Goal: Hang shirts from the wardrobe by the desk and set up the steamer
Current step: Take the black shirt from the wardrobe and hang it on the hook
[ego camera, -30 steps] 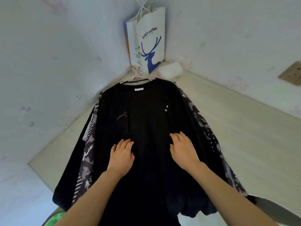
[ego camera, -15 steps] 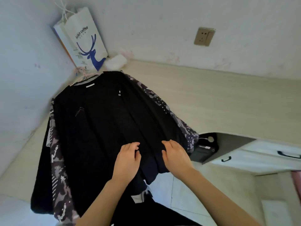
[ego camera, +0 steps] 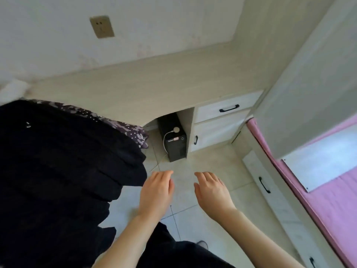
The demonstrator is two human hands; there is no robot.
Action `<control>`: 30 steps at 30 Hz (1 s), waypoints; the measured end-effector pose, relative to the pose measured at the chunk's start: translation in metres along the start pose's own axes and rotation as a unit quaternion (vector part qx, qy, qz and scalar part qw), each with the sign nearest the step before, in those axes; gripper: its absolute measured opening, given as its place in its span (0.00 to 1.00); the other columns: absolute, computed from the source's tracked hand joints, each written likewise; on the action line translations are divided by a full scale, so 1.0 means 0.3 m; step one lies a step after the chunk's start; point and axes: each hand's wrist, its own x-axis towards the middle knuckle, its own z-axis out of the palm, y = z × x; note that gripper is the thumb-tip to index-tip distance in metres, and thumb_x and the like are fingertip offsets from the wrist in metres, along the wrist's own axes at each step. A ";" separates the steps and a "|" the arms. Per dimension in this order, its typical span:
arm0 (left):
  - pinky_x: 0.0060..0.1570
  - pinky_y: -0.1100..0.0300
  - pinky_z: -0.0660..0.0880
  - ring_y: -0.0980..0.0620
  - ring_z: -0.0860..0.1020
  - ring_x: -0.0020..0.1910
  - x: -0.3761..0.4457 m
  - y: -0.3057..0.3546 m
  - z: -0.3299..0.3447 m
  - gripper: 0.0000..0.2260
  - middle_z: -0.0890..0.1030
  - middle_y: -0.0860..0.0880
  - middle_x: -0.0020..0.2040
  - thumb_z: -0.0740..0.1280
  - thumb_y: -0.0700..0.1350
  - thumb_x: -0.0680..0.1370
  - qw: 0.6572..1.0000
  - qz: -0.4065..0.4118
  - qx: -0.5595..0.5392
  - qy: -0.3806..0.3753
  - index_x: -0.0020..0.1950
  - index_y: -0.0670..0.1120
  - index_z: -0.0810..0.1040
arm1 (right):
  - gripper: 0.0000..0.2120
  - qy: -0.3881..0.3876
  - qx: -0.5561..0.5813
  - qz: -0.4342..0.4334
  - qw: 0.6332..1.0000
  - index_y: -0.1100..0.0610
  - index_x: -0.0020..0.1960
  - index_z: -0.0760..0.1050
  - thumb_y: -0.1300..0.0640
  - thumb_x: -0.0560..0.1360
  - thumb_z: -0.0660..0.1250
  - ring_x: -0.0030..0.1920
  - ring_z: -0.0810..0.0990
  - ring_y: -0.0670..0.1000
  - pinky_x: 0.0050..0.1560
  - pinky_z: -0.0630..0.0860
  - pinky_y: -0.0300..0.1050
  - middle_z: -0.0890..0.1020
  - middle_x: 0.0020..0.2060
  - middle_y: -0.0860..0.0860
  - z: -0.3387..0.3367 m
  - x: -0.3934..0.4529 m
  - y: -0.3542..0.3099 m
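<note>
Both hands, left (ego camera: 156, 190) and right (ego camera: 211, 189), hover spread and empty just past the black shirt (ego camera: 63, 163) draped over the desk's (ego camera: 173, 82) front edge; unsecured, it might slide floorward.

- You get soft, even daylight with faint shadows and no glare.
- Motion blur smears everything, worst toward 9 o'clock.
- Wide-angle distortion bends straight edges near 3 o'clock.

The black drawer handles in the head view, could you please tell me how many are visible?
4: one on the top desk drawer, one upright on the front below it, one on the long drawer by the pink bedding, and one cut off at the bottom edge. Others may lie outside the frame.
</note>
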 end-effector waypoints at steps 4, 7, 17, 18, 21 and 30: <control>0.41 0.54 0.78 0.49 0.79 0.46 -0.046 0.215 0.126 0.15 0.83 0.51 0.45 0.57 0.46 0.78 0.997 0.066 0.002 -0.045 0.56 0.44 0.80 | 0.12 0.002 0.004 0.091 0.996 0.57 0.55 0.78 0.54 0.74 0.68 0.48 0.81 0.55 0.52 0.77 0.47 0.83 0.45 0.51 -0.026 -0.224 0.182; 0.40 0.57 0.77 0.50 0.79 0.45 -0.078 0.376 0.210 0.17 0.83 0.51 0.44 0.55 0.47 0.78 0.990 0.114 -0.003 -0.082 0.55 0.45 0.80 | 0.13 0.007 0.010 0.157 0.988 0.57 0.58 0.77 0.53 0.76 0.66 0.52 0.80 0.56 0.55 0.75 0.47 0.82 0.48 0.52 -0.052 -0.391 0.308; 0.39 0.57 0.77 0.51 0.79 0.47 -0.047 0.782 0.400 0.17 0.83 0.54 0.45 0.53 0.51 0.79 0.950 0.252 -0.011 -0.183 0.54 0.48 0.80 | 0.15 0.066 0.068 0.339 0.936 0.57 0.64 0.73 0.54 0.79 0.60 0.58 0.77 0.56 0.58 0.73 0.48 0.80 0.56 0.52 -0.115 -0.715 0.620; 0.39 0.57 0.77 0.51 0.79 0.47 -0.030 0.813 0.416 0.17 0.83 0.54 0.45 0.52 0.51 0.79 0.947 0.260 -0.009 -0.190 0.54 0.48 0.80 | 0.15 0.068 0.071 0.352 0.931 0.57 0.64 0.73 0.53 0.79 0.59 0.58 0.76 0.56 0.59 0.73 0.48 0.80 0.56 0.52 -0.120 -0.727 0.644; 0.40 0.56 0.77 0.52 0.78 0.48 0.035 0.899 0.477 0.19 0.83 0.54 0.46 0.51 0.52 0.79 0.935 0.285 -0.007 -0.212 0.55 0.48 0.79 | 0.16 0.081 0.079 0.382 0.917 0.57 0.65 0.72 0.53 0.80 0.58 0.59 0.76 0.55 0.60 0.73 0.47 0.79 0.57 0.52 -0.138 -0.731 0.724; 0.39 0.54 0.77 0.51 0.79 0.43 0.373 1.135 0.635 0.15 0.82 0.54 0.43 0.55 0.49 0.79 0.910 0.354 -0.008 -0.217 0.50 0.48 0.80 | 0.12 0.090 0.058 0.427 0.898 0.58 0.58 0.74 0.56 0.78 0.58 0.52 0.77 0.57 0.52 0.74 0.51 0.80 0.50 0.54 -0.247 -0.558 1.056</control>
